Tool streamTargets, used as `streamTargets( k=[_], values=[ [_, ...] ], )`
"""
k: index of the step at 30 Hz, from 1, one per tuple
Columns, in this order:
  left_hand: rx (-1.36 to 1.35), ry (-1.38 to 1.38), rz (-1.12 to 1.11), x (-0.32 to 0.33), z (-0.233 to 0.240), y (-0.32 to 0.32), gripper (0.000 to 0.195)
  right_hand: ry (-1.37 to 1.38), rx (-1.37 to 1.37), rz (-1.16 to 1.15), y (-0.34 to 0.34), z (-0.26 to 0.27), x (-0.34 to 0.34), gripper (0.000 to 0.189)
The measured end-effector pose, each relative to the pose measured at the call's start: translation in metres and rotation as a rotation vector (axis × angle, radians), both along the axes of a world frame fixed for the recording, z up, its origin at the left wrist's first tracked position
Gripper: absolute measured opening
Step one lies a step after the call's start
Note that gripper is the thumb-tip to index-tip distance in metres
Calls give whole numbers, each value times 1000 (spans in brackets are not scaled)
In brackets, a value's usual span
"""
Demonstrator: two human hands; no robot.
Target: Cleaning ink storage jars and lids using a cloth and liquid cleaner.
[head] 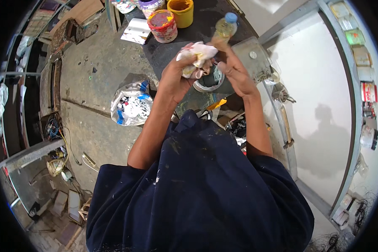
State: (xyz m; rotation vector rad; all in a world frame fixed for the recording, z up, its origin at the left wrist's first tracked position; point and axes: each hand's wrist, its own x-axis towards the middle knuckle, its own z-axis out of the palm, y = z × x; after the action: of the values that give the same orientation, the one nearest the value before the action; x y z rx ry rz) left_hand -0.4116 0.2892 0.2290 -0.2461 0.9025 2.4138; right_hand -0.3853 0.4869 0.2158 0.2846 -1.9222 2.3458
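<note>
A crumpled white cloth (197, 55) with yellowish stains is bunched in my left hand (176, 72), held above a dark worktop (157, 52). My right hand (237, 74) is beside it on the right, thumb apart from the fingers. Its fingertips are blurred and close to the cloth; I see nothing clearly held in them. Just beyond those fingers is a clear plastic bottle (226, 27) with a blue cap and yellowish liquid, its lower part hidden by the hand. Below both hands sits a round tub (209, 86) with a whitish rim and dark grey contents, partly covered by the hands.
Paint-smeared red (163, 30) and yellow (184, 14) buckets stand at the far side, near a white plate (136, 31). A translucent plastic lid (253, 58) lies to the right. On the left, a bag (132, 105) holds white scraps. A hammer (287, 126) hangs along the right ledge.
</note>
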Motion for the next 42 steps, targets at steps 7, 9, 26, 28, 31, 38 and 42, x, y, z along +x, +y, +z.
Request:
streamTargets(
  k=[7, 9, 26, 28, 31, 38, 42],
  values=[
    [-80, 32, -141, 6, 16, 19, 57, -249, -197, 205, -4, -1, 12, 37],
    [-64, 7, -187, 13, 18, 21, 58, -218, -206, 120, -10, -1, 19, 36],
    [-1249, 1042, 131, 45, -151, 10, 101, -678, -330, -570, 18, -140, 62, 25],
    [-1140, 1019, 114, 29, -153, 20, 99, -650, -294, -544, 11, -141, 52, 24],
    [-937, 963, 80, 20, -152, 29, 96, -666, -239, -635, -5, -141, 38, 24],
    [-665, 510, 117, 12, -142, 20, 78, -274, 333, -474, -33, -83, 32, 19],
    [-272, 221, 142, 9, -136, 7, 61, 327, 874, -508, -57, -48, 36, 22]
  ],
)
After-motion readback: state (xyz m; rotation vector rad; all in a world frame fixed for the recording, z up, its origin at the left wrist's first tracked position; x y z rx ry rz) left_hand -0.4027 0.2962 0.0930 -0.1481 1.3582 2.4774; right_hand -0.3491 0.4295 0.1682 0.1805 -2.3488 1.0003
